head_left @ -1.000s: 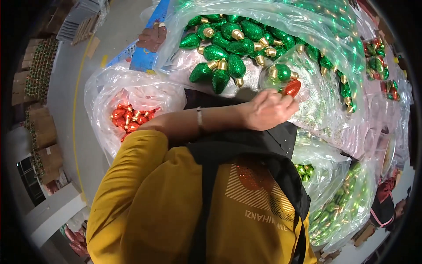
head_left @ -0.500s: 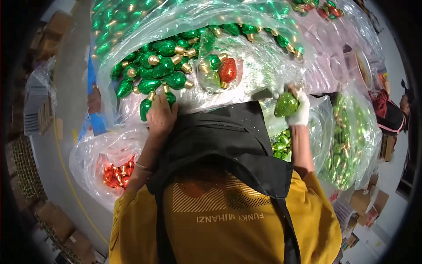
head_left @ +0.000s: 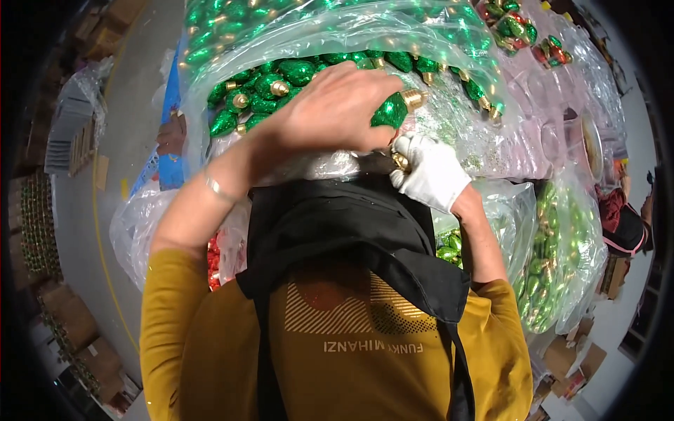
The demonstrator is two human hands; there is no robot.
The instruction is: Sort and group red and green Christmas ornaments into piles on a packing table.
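Note:
My left hand [head_left: 337, 105] reaches across to the middle, bare and smeared by motion. Its fingers are closed on a dark green glittery bulb-shaped ornament [head_left: 390, 111], gold cap pointing right. Just below, my right hand [head_left: 432, 168] in a white glove is closed round another bulb ornament; only its gold cap [head_left: 400, 162] shows, with the body hidden by the glove. Behind my left hand, a clear plastic bag [head_left: 316, 42] lies open, with several green bulb ornaments [head_left: 270, 85] spilling from its mouth. My left arm and hand hide part of the work surface.
A clear bag of light green ornaments [head_left: 547, 259] sits at the right. Red ornaments [head_left: 213, 263] show beside my left arm. Small red and green bundles [head_left: 516, 31] lie at the far right. Cardboard boxes [head_left: 70, 316] stand on the floor; another person [head_left: 621, 217] is at the right.
My left hand has lifted a dark green ornament from the pile and moved right with it. My right hand has moved left toward it; the light green ornament it held is no longer visible.

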